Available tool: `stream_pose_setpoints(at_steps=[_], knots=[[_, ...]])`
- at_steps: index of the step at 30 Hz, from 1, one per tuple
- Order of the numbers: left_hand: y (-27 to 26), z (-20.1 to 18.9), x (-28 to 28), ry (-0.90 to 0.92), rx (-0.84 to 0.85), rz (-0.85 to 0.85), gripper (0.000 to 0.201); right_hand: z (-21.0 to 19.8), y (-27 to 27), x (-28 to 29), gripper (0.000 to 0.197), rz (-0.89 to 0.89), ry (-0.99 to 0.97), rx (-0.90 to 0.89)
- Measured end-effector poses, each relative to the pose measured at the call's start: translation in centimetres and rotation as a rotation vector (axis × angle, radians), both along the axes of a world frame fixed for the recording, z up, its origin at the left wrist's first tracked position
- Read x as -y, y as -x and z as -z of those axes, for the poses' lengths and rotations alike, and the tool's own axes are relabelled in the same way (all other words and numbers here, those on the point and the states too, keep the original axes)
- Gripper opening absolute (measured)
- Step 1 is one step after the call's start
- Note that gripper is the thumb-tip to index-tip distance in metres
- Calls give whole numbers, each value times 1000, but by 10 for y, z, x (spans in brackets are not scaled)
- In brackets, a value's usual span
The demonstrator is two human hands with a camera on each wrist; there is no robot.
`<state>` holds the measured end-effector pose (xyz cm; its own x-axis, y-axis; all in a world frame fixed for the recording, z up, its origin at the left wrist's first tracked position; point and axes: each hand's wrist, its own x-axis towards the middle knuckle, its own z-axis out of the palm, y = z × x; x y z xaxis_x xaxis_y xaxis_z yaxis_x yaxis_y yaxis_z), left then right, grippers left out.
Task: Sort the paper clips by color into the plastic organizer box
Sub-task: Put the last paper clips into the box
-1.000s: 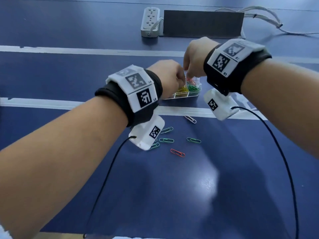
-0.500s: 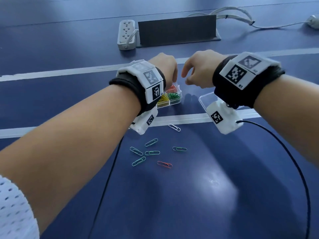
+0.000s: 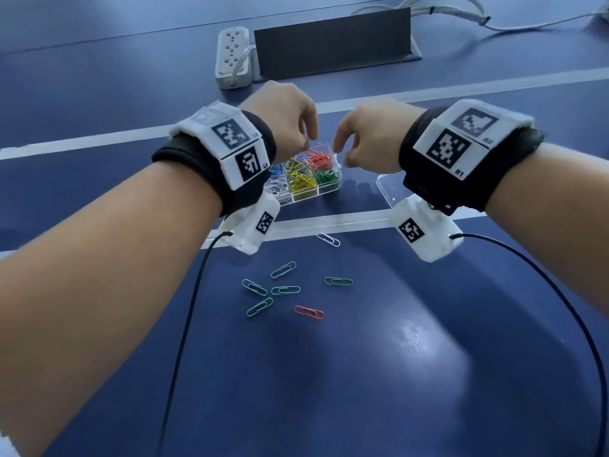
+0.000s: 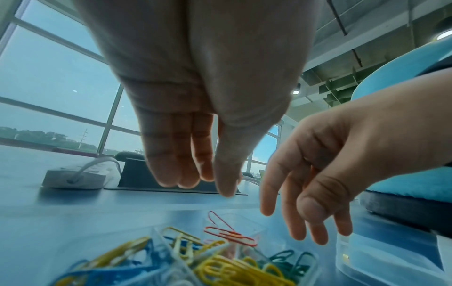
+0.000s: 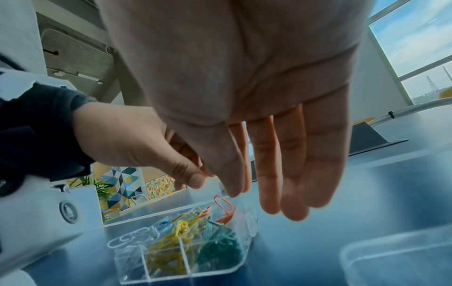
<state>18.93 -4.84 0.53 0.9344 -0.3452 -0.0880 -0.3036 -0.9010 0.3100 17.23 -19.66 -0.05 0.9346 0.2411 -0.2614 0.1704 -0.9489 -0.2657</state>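
Observation:
The clear plastic organizer box (image 3: 329, 188) sits on the blue table with white, blue, yellow, red and green clips in separate compartments. Red clips (image 4: 229, 233) stick up from the far right compartment. My left hand (image 3: 308, 143) hovers just above the box's far side with fingers straight and thumb alongside, holding nothing (image 4: 216, 183). My right hand (image 3: 339, 153) hangs beside it over the box's right end, fingers relaxed and empty (image 5: 244, 193). Nearer to me lie loose clips: a white one (image 3: 328, 239), several green ones (image 3: 285, 289) and a red one (image 3: 309, 312).
The box's clear lid (image 3: 385, 189) lies right of the box, partly under my right wrist. A white power strip (image 3: 232, 57) and a dark upright panel (image 3: 333, 44) stand at the back, with cables (image 3: 461, 8) behind. Black wrist cables (image 3: 184, 324) trail over the near table.
The two hands, close together over the box a second ago, have drawn apart, and the red compartment now shows between them. The loose clips have not moved.

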Motion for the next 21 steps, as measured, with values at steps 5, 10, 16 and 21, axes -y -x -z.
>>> stream_pose_setpoints(at_steps=[5,10,16,21], knots=[[4,0,-5,-207,-61,44,37,0,2,-4,27,-21,2,-11],[4,3,3,-236,-34,88,44,2,7,-7,28,-29,-5,-20],[0,13,4,-244,-36,76,40,3,9,-6,30,-31,-14,-24],[4,13,2,-251,-10,1,35,3,10,-5,30,-37,-16,-26]])
